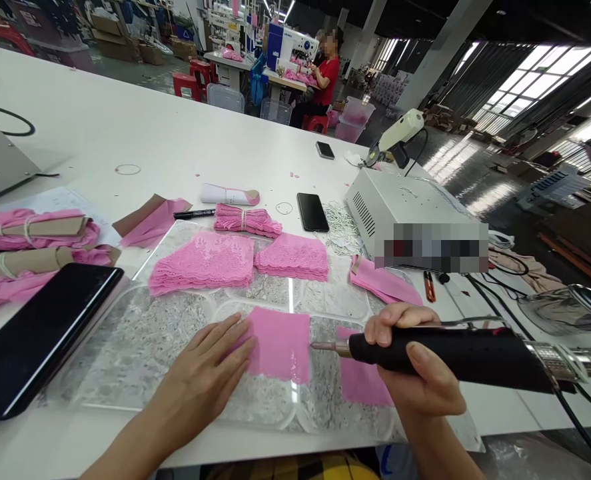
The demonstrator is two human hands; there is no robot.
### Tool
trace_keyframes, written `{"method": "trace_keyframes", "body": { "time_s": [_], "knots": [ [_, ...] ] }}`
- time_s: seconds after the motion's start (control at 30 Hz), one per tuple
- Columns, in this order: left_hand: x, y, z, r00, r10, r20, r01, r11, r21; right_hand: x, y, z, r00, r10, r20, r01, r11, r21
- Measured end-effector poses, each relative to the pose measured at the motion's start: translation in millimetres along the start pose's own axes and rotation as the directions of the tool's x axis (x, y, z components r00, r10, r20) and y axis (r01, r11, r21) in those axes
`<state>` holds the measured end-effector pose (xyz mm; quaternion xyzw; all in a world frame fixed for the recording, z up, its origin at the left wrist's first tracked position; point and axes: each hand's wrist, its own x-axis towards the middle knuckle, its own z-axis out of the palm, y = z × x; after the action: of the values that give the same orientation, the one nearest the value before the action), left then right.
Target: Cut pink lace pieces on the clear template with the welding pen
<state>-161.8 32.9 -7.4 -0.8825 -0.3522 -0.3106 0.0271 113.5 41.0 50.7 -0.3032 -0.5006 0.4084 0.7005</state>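
Note:
My left hand (202, 380) lies flat with fingers stretched out, pressing the left edge of a pink fabric piece (280, 343) onto a clear scratched plastic mat (140, 347). My right hand (418, 363) is wrapped round a black handheld tool (455, 353). The tool's metal tip (325, 346) touches the right edge of that fabric piece. A second pink piece (360, 380) lies under the tool and my right hand.
Stacks of pink lace (202, 260) (292, 257) lie beyond the mat. Nearby are a tied lace bundle (248, 220), a black marker (194, 214), a phone (312, 212), a grey machine box (405, 213) and a black device (40, 333). A person in red (325, 77) sits far off.

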Motion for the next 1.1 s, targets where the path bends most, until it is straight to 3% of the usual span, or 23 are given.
{"method": "trace_keyframes", "body": {
  "time_s": [0.47,0.87,1.1],
  "knots": [
    [0.3,0.4,-0.2,1.0,0.011,-0.003,-0.01,1.0,0.029,5.3,9.7,2.4,0.999,-0.024,-0.032,0.023,1.0,-0.017],
    [-0.9,0.4,1.1,1.0,0.005,-0.011,-0.005,1.0,0.027,8.3,9.5,3.7,1.0,-0.025,0.009,0.025,0.999,-0.024],
    [-0.8,1.8,0.9,0.999,-0.012,-0.03,0.012,1.0,0.027,20.9,17.4,21.1,0.993,-0.073,-0.094,0.071,0.997,-0.021]
  ]
}}
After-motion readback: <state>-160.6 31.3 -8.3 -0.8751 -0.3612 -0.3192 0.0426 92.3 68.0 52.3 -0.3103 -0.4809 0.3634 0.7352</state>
